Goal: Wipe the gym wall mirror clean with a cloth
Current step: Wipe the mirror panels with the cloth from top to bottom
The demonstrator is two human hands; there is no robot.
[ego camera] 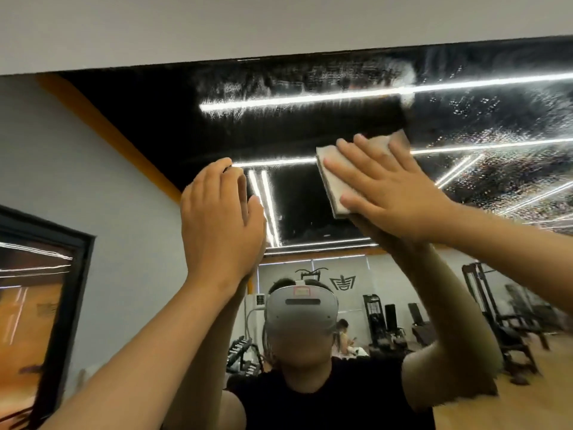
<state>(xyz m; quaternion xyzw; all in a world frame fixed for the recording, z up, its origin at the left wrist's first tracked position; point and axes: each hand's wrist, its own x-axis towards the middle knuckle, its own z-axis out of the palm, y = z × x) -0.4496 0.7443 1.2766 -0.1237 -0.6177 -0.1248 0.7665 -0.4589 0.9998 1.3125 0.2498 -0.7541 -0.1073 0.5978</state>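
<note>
1. Pressing a folded pale cloth [330, 189] flat against the gym wall mirror [279, 128], the right hand [390, 190] spreads its fingers straight over the pad. Nothing is pinched; the palm alone holds the cloth to the glass, high up near the mirror's top edge.
2. Beside it, the left hand [217, 212] is raised to the glass with fingers loosely curved and nothing in them. Whether its fingertips touch the surface cannot be told for certain.
3. Risk: with no grip on it, the cloth could slide out from under the palm on a quick stroke and drop.
4. Risk: the left hand, if it leans on the glass, would likely print fingermarks on the darker, cleaner patch.
5. Risk: the droplets [496, 125] speckling the right side may dry into spots if the wipe is slow to reach them. The smeared streaks [263, 85] along the top suggest an overhead pass with too little pressure.
6. The mirror looks half done: clear and dark left of the cloth, beaded and hazy to the right, with ceiling light strips and weight machines [387, 321] reflected below.
</note>
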